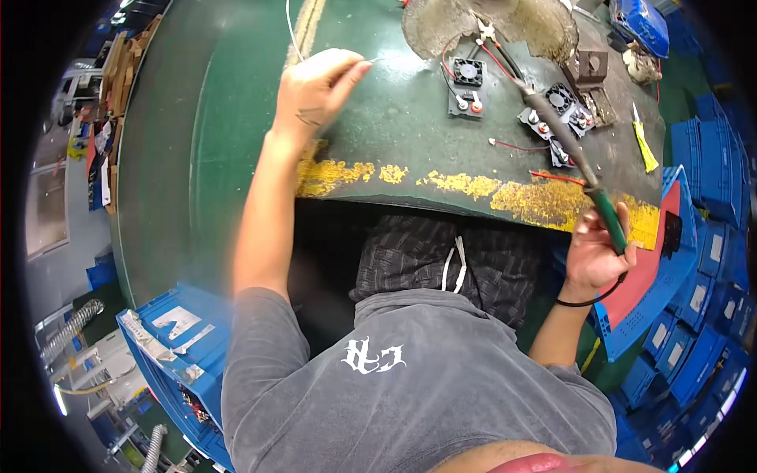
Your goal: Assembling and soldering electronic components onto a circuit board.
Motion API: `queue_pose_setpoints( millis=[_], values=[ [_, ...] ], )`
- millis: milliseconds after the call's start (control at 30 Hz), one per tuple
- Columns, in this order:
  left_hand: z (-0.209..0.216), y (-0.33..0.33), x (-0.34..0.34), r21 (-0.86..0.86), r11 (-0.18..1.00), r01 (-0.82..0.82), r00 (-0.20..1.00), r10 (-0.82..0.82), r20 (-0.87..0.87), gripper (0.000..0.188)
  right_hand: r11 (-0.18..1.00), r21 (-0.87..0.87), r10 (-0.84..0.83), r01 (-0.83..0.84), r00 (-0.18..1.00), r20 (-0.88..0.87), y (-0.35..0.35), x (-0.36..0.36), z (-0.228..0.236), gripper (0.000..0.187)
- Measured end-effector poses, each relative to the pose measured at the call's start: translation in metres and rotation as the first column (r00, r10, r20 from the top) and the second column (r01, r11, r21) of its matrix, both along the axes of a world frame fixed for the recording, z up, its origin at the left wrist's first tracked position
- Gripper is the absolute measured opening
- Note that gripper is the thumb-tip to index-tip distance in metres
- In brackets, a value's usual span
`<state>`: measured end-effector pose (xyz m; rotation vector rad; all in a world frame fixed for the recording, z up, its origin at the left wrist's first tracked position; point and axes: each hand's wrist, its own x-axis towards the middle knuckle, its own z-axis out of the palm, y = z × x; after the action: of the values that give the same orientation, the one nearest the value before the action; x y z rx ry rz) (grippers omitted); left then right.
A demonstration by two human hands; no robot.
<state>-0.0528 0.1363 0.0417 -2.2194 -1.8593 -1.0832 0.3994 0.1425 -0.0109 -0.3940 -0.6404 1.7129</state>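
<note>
My left hand (311,91) is raised over the green worktop, thumb and fingers pinched on a thin solder wire (291,27). A short end of it sticks out past the thumb. My right hand (595,256), at the table's front right edge, is wrapped round the green handle of a soldering iron (605,219). The iron's long shaft slants up and away over the table, its far end beside a small white connector (486,33). Below and beside the shaft lie a small black fan (467,72) on a plate with terminals and a second fan (560,98).
A rough, crusted grey-brown piece (430,27) lies at the far side. To the right are a metal box (590,68) and a yellow-handled tool (646,150). Loose red wires (556,177) lie near the front edge. Blue bins flank me, left (169,378) and right (666,276).
</note>
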Motion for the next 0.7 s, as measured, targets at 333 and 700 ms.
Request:
queue_pose_setpoints(
  millis=[333, 700],
  values=[
    [-0.034, 0.001, 0.053, 0.041, 0.993, 0.112, 0.992, -0.114, 0.050, 0.048, 0.993, 0.021, -0.119, 0.118, 0.970, 0.213, 0.008, -0.028, -0.022, 0.041],
    [-0.039, 0.010, 0.057, 0.149, 0.967, 0.205, 0.967, -0.224, 0.123, 0.024, 0.979, 0.032, -0.195, 0.201, 0.884, 0.425, 0.025, -0.029, -0.024, 0.055]
  ],
)
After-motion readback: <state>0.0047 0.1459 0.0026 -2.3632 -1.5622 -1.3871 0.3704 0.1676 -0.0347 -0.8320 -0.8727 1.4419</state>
